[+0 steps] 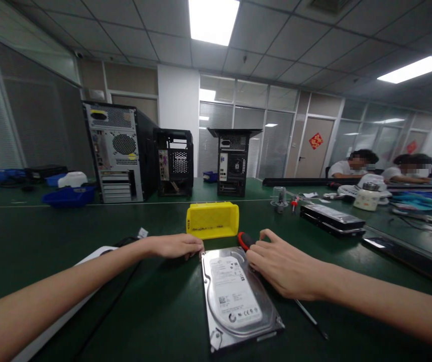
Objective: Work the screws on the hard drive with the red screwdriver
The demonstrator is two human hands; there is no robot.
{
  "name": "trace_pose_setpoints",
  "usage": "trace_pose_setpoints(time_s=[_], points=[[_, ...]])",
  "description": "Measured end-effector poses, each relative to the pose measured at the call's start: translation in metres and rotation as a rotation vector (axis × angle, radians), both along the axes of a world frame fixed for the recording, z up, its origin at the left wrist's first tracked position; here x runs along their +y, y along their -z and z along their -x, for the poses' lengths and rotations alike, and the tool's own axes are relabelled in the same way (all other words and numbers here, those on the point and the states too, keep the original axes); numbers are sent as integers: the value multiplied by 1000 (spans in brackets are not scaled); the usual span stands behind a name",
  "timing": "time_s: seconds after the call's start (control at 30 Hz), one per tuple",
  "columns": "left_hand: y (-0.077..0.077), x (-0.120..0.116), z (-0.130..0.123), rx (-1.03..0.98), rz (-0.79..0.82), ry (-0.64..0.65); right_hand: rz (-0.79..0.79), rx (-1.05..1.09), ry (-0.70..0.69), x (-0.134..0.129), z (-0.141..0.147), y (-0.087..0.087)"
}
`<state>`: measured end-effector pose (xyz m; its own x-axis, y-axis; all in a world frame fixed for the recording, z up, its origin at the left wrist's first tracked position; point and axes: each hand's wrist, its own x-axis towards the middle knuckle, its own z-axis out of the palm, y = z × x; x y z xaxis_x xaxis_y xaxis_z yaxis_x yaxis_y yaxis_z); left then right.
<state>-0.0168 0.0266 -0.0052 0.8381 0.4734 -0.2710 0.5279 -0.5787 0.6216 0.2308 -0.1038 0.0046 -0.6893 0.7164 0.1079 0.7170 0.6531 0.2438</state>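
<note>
Silver metal hard drive (236,296) with a white label lies flat on the dark green table (155,317), just in front of the yellow plastic parts bin (212,219). The left hand (174,246) rests at the drive's far left corner, fingers curled narrow and touching its edge without gripping. The right hand (282,266) lies over the red-and-black-handled screwdriver (246,241) beside the drive's right edge, fingers loosely bent on the handle. Steadying the drive with the left hand while lifting the tool would likely keep it from sliding. The label's print is too small to read.
</note>
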Motion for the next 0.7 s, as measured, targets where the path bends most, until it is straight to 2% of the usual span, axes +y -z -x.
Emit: trace_pose_setpoints(time_s=[0.4, 0.7], points=[[-2, -2, -2, 9, -21, -2, 20, 32, -2, -2, 1, -1], [6, 6, 0, -9, -32, 25, 58, 50, -26, -2, -2, -4]])
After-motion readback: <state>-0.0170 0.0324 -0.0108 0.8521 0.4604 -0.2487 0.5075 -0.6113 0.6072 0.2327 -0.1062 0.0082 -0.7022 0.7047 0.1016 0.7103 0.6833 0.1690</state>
